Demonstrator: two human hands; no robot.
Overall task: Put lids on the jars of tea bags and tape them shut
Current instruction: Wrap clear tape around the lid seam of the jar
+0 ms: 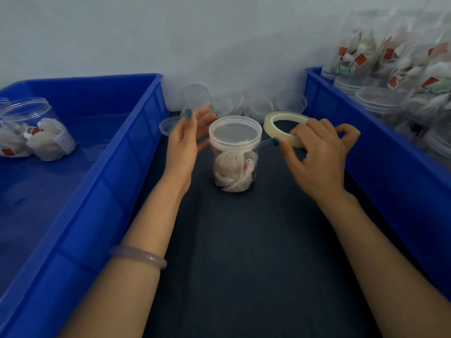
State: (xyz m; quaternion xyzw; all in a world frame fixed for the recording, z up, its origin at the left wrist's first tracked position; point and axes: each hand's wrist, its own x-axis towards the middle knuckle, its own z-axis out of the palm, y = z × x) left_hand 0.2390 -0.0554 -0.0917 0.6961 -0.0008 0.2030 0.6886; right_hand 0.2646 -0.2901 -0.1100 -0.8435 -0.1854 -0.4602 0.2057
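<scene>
Right grip (317,152) on tape (274,118), beside jar (234,167)

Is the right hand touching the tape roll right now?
Touching. In the head view the right hand grips the tape roll: its fingers curl over the roll's near rim.

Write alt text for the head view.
A right hand holds a tape roll, its strip stretched to a lidded jar of tea bags; the left hand is open at the jar's other side. Blue bins flank them.
</scene>
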